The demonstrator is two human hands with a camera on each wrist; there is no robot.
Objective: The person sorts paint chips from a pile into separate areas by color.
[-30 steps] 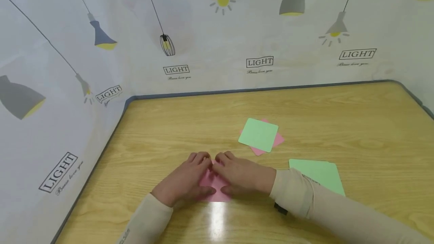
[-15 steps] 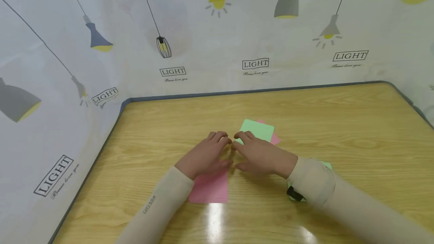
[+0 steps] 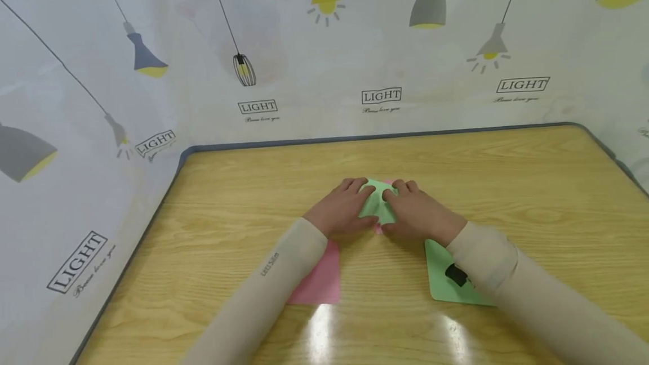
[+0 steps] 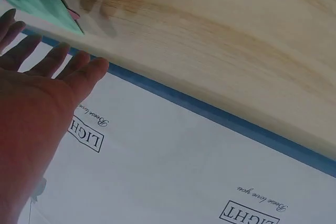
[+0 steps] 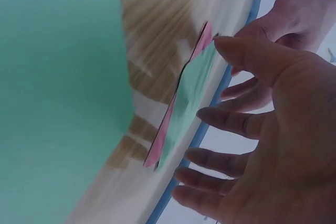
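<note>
In the head view my left hand [image 3: 342,207] and right hand [image 3: 418,210] are over the two sides of a light green square card [image 3: 379,203]. Pink card [image 3: 378,230] peeks out from beneath it. From the right wrist, the green card [image 5: 189,98] lies crosswise on the pink one [image 5: 164,132], both flat on the table. My right hand [image 5: 286,114] has its fingers spread and gently bent close over the green card, the left hand [image 5: 296,17] facing it. Loosely extended fingers of my left hand [image 4: 47,85] show beside the green card [image 4: 39,3] in the left wrist view.
A pink square sheet [image 3: 321,280] lies on the wooden table [image 3: 243,185], partly under my left forearm. Below my right forearm is a larger green sheet [image 3: 440,275]. A white cloth printed with lamps [image 3: 304,61] walls the table's back and sides.
Both hands have left the pink square sheet and moved forward and right to the green card on the pink one. The pink sheet stays flat where it was.
</note>
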